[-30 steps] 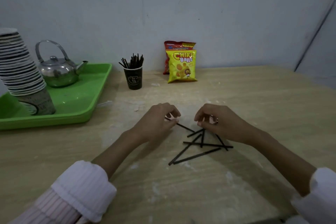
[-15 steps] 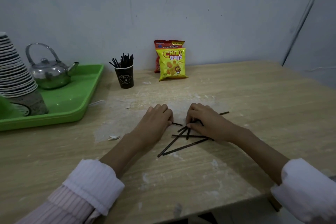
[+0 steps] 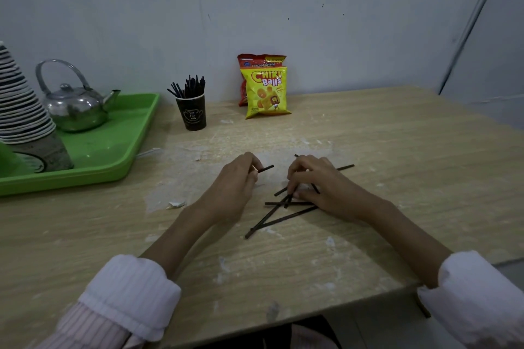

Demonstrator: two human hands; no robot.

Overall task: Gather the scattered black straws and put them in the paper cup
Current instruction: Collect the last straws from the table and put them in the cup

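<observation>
Several black straws (image 3: 283,217) lie crossed on the wooden table in front of me. My left hand (image 3: 235,187) pinches one black straw (image 3: 266,168), whose end sticks out to the right of its fingertips. My right hand (image 3: 317,184) is curled over the pile and grips several straws, one end poking out past it at the far right (image 3: 346,167). The black paper cup (image 3: 191,113) stands at the back, left of centre, with several straws upright in it.
A green tray (image 3: 113,156) at the left holds a steel kettle (image 3: 75,108) and a tall stack of paper cups (image 3: 22,119). Two snack bags (image 3: 265,88) lean against the wall. The table's near edge (image 3: 312,317) is close to me.
The left hand has lifted a straw end clear of the table between its fingertips. The right hand has closed further over the crossed straws. The view has shifted slightly.
</observation>
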